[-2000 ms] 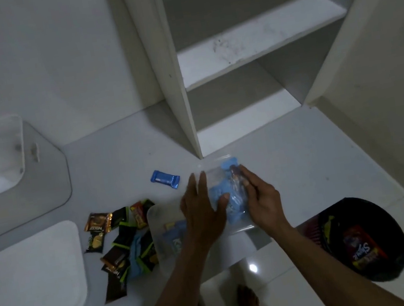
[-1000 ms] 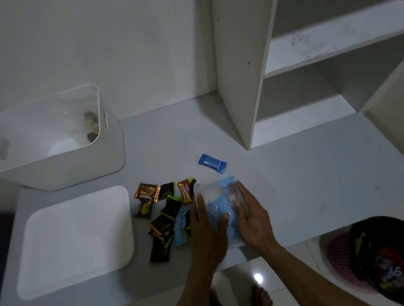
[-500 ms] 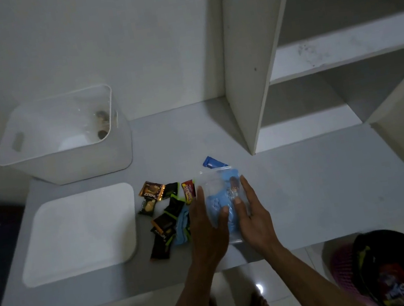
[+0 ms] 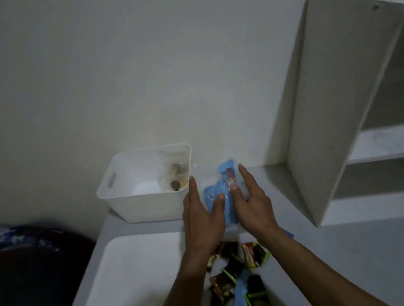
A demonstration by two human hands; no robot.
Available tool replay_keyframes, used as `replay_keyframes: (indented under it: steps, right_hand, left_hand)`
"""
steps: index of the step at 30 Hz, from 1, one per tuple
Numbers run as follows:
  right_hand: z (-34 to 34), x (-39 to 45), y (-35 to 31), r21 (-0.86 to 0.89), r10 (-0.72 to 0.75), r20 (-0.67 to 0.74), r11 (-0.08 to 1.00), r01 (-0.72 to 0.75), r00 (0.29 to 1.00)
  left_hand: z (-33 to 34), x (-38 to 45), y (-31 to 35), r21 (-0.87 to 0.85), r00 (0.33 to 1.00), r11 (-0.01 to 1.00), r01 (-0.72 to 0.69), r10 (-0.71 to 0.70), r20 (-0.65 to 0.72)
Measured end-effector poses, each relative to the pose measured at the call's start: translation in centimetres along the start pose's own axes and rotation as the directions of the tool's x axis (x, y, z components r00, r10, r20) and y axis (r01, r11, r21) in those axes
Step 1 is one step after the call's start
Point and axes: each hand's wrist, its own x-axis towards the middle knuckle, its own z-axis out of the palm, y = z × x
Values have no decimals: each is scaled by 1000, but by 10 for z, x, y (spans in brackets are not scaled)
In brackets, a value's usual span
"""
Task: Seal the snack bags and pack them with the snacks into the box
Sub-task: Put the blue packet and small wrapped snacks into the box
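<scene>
From the head view, both hands carry a clear snack bag (image 4: 224, 189) up off the worktop (image 4: 347, 262), just beside the right wall of the white box (image 4: 148, 204) that stands at the worktop's far left corner. The left hand (image 4: 201, 214) cups the bag's left side and the right hand (image 4: 252, 197) its right, each clamped on it with the thumb pressed on the front face and the fingers spread behind.

The likely trouble, as I see it, is the bag itself: it is slack, slippery film held only by its sides, and if either hand loosens on the way over the rim it could sag, catch the box wall or drop short onto the white lid (image 4: 136, 276) lying near the left edge. Whether the top strip is fully closed I cannot tell; if not, the contents could spill.

The bag is transparent and crumpled, with pale blue wrappers and one reddish-brown piece inside. A bag with brown pieces already lies in the box. Loose snacks (image 4: 235, 280) wait near the front edge, under the wrists.
</scene>
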Motion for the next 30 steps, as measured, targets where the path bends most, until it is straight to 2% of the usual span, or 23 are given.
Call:
replay_keyframes:
  steps: [6,12,18,23,26,30]
  right_hand:
    - [112,82,-88,44,-82,17,996,81,996]
    - [243,145,-115,68,-35,26,997,34,999]
    - [322,179,-70,35,138,65,989,-141,988]
    - [342,195,-32,-52,201,196,979,-195,960]
    - [357,209,-6,-93,250,236,968,-234,939]
    - [370,220,15,-118,305,264,952,-283,915]
  left_hand:
    - [-107,123,-7,52,996,999,-11,16,-90]
    - [-187,236,-70,115,999,992,43,-43,-6]
    - [-189,295,-154,173,973,973,150,-177,149]
    - [-170,312,-206,223,924,949,224,-279,260]
    - [-165,318,-220,305,887,919,250,-344,308]
    - [-155,331,-243,301,855,920,250,-355,378]
